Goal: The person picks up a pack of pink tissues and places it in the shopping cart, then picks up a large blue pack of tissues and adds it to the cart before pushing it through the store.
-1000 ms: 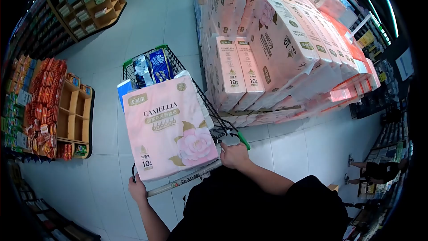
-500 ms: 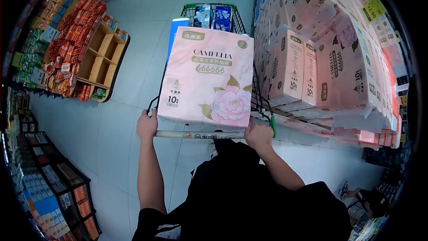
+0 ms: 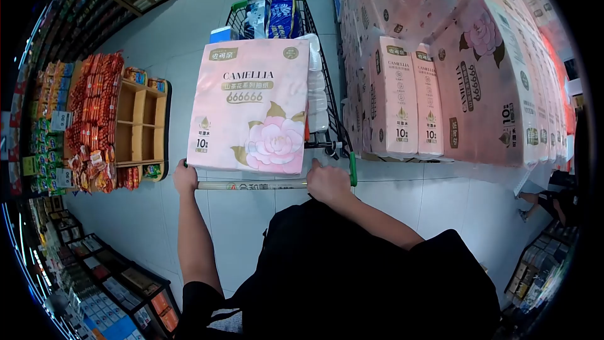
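Both hands wrapped shut on cart handle [image 3: 251,186]: my left hand [image 3: 185,178] at left end, right hand [image 3: 327,182] near right end. Pink tissue pack [image 3: 251,110] perched atop load at cart [image 3: 333,127] near edge; jolt could slide it off. Cart's right edge near tissue stack [image 3: 402,107]; could clip it.

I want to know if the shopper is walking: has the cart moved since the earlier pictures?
Yes. The cart has rolled forward: its front now reaches well past the far end of the snack shelf, where before it was about level with it.
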